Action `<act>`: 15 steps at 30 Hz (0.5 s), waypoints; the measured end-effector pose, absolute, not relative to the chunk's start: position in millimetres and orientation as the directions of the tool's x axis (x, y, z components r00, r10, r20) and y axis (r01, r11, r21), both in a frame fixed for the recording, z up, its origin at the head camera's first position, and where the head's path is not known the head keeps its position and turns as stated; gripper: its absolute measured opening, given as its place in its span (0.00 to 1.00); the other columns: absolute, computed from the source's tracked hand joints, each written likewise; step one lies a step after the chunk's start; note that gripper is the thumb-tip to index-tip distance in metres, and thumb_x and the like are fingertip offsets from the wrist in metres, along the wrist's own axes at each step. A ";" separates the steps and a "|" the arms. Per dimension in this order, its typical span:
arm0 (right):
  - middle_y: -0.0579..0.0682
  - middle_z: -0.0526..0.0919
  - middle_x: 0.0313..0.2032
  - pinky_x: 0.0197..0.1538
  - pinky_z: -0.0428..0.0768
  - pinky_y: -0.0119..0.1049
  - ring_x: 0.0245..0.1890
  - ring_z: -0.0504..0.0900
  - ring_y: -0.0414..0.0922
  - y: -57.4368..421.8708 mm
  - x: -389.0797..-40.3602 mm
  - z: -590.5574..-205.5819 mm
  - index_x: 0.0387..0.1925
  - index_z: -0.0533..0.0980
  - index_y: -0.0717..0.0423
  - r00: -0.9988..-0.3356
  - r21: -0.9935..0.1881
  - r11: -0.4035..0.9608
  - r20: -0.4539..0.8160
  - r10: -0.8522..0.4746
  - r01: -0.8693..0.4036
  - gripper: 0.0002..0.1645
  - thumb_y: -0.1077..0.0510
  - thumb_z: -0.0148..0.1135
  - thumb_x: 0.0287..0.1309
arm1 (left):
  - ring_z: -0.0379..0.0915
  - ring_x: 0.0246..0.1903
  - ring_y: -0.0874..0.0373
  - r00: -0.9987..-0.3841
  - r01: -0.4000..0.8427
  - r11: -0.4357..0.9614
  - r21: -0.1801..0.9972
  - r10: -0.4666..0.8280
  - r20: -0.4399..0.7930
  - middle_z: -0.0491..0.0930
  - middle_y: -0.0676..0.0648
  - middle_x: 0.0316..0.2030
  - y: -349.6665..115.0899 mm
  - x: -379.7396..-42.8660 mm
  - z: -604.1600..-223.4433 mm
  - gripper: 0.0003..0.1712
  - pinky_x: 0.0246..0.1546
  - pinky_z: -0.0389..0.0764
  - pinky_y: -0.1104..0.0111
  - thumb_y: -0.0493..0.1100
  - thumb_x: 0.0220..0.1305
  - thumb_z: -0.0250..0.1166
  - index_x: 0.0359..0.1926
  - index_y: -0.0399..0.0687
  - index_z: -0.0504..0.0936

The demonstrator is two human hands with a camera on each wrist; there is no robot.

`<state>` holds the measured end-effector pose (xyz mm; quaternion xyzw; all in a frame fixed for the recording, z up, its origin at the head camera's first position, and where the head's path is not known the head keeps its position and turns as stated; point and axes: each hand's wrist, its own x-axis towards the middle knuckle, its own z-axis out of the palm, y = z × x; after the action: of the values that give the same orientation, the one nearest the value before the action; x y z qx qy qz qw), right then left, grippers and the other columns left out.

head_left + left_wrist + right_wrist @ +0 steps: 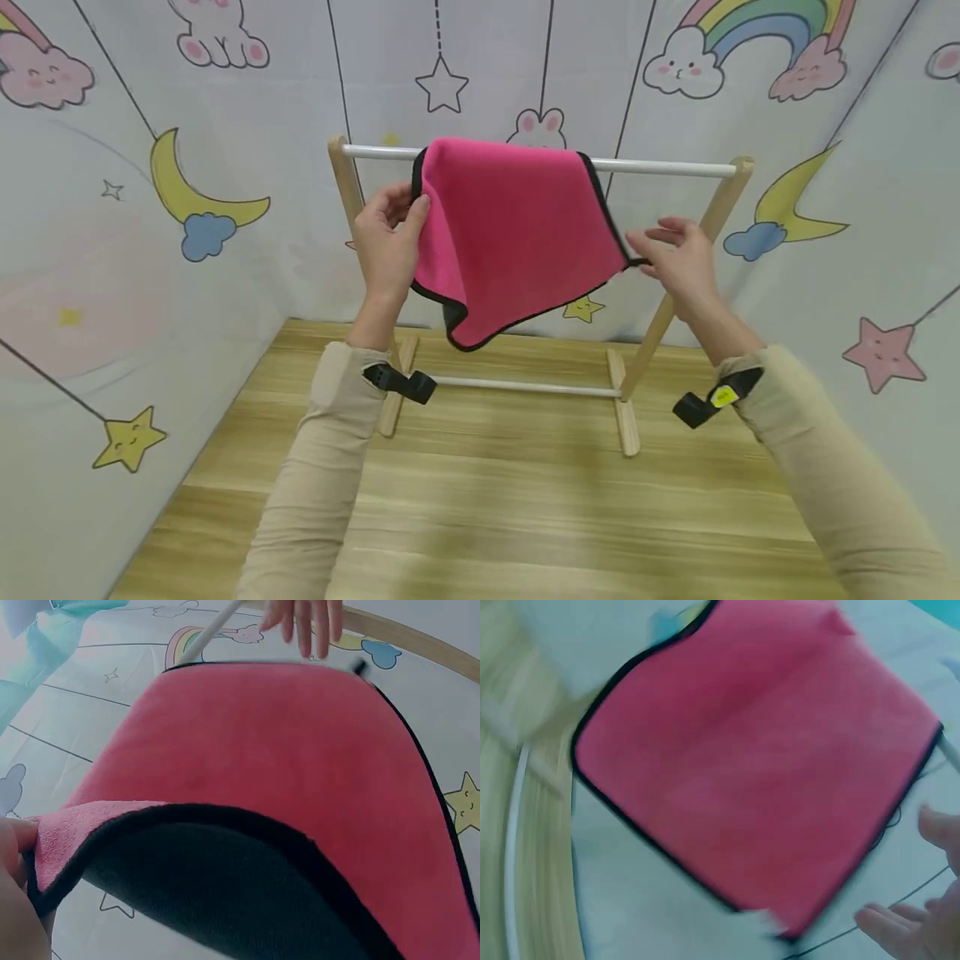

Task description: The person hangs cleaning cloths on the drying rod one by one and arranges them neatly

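Note:
A pink towel (517, 225) with black edging hangs over the top white rail (660, 167) of a rack. Between thumb and fingers, my left hand (390, 237) pinches its left edge. The left wrist view shows the lower edge of the towel (247, 735) curling up, so its dark grey back shows. My right hand (678, 262) is beside the towel's lower right corner, with fingers spread. In the right wrist view, the right hand (922, 915) is apart from the towel (757, 757), nothing between thumb and fingers.
The rack has wooden side legs (651, 342) and a lower white bar (525, 387) near the wood-grain floor (480, 500). Behind and at both sides are white wall sheets (285, 125) printed with stars, moons and clouds.

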<state>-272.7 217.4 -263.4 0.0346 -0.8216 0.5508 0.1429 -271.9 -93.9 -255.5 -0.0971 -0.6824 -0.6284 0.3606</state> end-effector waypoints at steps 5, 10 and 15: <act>0.58 0.64 0.63 0.61 0.66 0.45 0.62 0.65 0.52 181.9 -282.9 -276.7 0.67 0.54 0.57 -0.971 -0.924 0.339 0.108 -0.215 -0.178 0.38 0.55 0.58 0.59 | 0.74 0.32 0.60 -0.761 0.564 0.328 0.758 -0.150 0.631 0.80 0.41 0.38 -90.6 -266.1 -250.8 0.13 0.33 0.73 0.77 0.39 0.60 0.61 0.44 0.37 0.80; 0.59 0.77 0.49 0.49 0.76 0.38 0.48 0.77 0.47 153.0 -268.8 -294.6 0.52 0.71 0.63 -0.937 -0.883 0.354 0.216 -0.275 -0.308 0.22 0.55 0.57 0.59 | 0.74 0.35 0.55 -0.788 0.592 0.553 0.586 0.243 0.566 0.81 0.43 0.39 -87.4 -251.8 -245.3 0.10 0.37 0.74 0.68 0.37 0.62 0.58 0.43 0.40 0.79; 0.56 0.76 0.50 0.50 0.75 0.39 0.48 0.76 0.44 138.6 -240.7 -306.0 0.58 0.67 0.57 -0.867 -0.861 0.362 0.161 -0.472 -0.357 0.28 0.53 0.61 0.56 | 0.72 0.37 0.55 -0.776 0.619 0.621 0.480 0.392 0.494 0.80 0.45 0.38 -85.4 -239.3 -243.8 0.08 0.41 0.72 0.64 0.37 0.63 0.57 0.41 0.41 0.79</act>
<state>-240.7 138.6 -306.0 0.2520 -0.8234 0.5053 -0.0569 -239.3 -85.4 -243.8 -0.2861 -0.8835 -0.3280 0.1734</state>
